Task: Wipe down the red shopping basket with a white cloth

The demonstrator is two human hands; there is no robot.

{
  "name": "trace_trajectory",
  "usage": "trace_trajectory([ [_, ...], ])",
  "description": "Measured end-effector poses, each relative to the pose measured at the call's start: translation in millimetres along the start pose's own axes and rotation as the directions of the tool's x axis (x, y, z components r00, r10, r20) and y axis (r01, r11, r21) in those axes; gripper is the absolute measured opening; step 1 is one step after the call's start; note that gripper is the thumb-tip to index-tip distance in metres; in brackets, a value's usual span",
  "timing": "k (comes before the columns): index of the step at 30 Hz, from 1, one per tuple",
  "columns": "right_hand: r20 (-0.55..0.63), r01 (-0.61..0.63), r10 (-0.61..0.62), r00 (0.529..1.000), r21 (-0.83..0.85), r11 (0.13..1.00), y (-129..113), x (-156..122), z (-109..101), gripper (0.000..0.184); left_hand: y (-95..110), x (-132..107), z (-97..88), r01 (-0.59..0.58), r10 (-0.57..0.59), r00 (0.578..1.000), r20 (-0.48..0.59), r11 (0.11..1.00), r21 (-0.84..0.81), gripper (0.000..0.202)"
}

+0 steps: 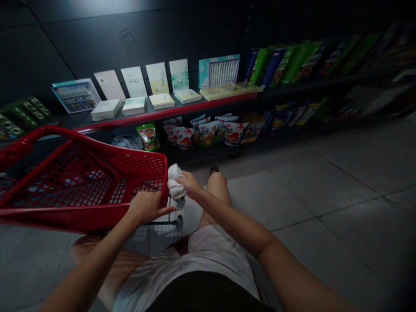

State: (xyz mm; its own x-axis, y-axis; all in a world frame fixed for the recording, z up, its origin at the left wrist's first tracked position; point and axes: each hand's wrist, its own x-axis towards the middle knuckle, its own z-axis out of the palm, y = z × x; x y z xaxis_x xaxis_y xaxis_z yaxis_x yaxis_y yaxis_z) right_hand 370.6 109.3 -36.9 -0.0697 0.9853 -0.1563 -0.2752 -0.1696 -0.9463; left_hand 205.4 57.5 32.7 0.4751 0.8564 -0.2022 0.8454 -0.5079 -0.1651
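Cut off, hidden and lost in the dark

Our view cuts off the red shopping basket (81,182) at the left edge, our right hand (191,184) partly hides a crumpled white wad (173,182), and the packets (344,54) far along the shelf (312,82) fade into shadow, too dim to read.

The aisle around me is dim, and the picture sinks to near black at the corners. A pale glare lies across the black shelf back panel (130,26), and soft light spreads over the grey floor tiles (286,190). My red mesh plastic basket (139,162) throws a faint lattice shadow. The far-right packets (338,54) blur, and the wide lens bends the edges.
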Motion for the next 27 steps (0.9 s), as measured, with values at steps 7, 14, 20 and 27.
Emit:
trace_trajectory([
  [7,0.784,0.838,-0.359,0.507,-0.545,-0.007,-31.3,70.6,-12.8,0.029,9.7,-2.9,1.3,0.046,-0.046,0.999,0.014,0.999,-0.018,0.054],
  [14,0.884,0.842,-0.029,0.467,-0.455,-0.292,-55.9,94.3,-7.0,0.022,12.5,-3.0,-0.1,0.002,-0.002,1.0,0.012,1.0,-0.008,0.051],
  [20,0.838,0.871,0.269,0.474,-0.403,-0.279,-79.8,39.2,4.8,0.028,14.8,-21.3,1.6,-0.059,0.061,0.997,0.04,0.997,-0.058,0.049],
  [27,0.728,0.931,0.587,0.354,-0.332,-0.15,-105.9,-1.7,13.9,0.039,30.1,-66.4,6.4,-0.16,0.168,0.984,0.066,0.981,-0.111,0.047],
])
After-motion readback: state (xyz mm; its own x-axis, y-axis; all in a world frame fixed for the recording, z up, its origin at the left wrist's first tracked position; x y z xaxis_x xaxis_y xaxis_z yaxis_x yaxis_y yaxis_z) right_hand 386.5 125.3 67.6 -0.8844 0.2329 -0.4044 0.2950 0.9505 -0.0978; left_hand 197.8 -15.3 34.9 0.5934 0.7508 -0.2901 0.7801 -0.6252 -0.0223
